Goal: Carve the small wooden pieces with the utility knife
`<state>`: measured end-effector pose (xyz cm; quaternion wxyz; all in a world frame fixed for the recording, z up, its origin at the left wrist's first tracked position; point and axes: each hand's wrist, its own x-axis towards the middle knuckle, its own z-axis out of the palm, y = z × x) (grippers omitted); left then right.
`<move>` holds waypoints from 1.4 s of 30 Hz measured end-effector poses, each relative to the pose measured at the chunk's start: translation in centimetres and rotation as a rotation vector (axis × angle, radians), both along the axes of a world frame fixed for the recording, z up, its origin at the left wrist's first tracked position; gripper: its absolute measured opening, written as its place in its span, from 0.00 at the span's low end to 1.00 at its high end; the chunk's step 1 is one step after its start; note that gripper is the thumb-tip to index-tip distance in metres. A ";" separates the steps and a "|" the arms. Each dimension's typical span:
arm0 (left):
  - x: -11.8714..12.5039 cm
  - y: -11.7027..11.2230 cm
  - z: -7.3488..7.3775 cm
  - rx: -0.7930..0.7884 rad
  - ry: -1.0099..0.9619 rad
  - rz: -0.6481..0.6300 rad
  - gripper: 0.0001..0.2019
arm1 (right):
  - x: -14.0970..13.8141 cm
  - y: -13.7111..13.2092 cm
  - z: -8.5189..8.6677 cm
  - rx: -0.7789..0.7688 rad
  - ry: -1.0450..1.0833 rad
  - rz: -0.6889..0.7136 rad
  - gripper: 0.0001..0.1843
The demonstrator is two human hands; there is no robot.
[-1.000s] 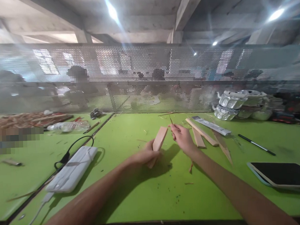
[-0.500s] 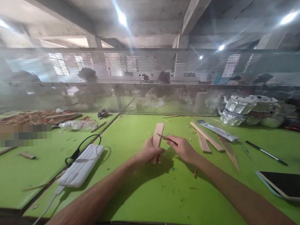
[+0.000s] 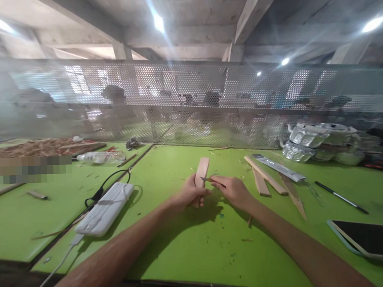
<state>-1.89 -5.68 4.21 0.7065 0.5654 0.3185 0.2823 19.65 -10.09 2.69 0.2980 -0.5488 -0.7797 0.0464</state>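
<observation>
My left hand [image 3: 192, 193] is closed around the lower part of a flat, pale wooden strip [image 3: 202, 170], which tilts up and away from me above the green table [image 3: 189, 252]. My right hand [image 3: 232, 189] grips a small carving knife [image 3: 208, 179], its thin blade pointing left at the strip's face. The blade tip overlaps the wood near its middle; whether it cuts in, I cannot tell. Most of the knife's handle is hidden by my fingers. To the right of that hand lie wooden strips [image 3: 264, 176] and a pointed wooden piece [image 3: 294, 194].
A white power bank [image 3: 106, 211] with cables lies left of my arm. At right are a pen [image 3: 341, 197], a tablet-like device [image 3: 367, 238], a silvery packet [image 3: 278, 167] and foil-wrapped bundles [image 3: 307, 139]. A perforated metal screen [image 3: 183, 85] stands behind, with people beyond it.
The knife blade has shifted slightly down and left across the strip's face, its handle turning flatter. My left hand keeps the strip in nearly the same place.
</observation>
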 end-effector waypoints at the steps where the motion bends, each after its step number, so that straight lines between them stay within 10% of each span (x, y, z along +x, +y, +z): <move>1: -0.1 0.1 -0.2 0.006 -0.001 -0.017 0.36 | 0.1 0.1 -0.1 0.041 -0.012 0.004 0.20; 24: -0.4 0.0 0.0 -0.081 -0.075 -0.196 0.33 | 2.0 1.1 0.6 0.034 0.051 -0.232 0.24; 29: -0.7 -1.9 1.5 0.062 0.035 -0.580 0.27 | 6.9 1.5 0.7 -0.101 0.026 -0.518 0.24; 35: -0.9 -0.9 1.6 0.037 0.023 -0.239 0.29 | 6.6 1.9 1.3 0.001 0.095 -0.509 0.23; 42: -1.0 0.8 0.2 -0.005 -0.065 -0.198 0.17 | 4.1 1.1 1.9 0.067 0.279 -0.363 0.35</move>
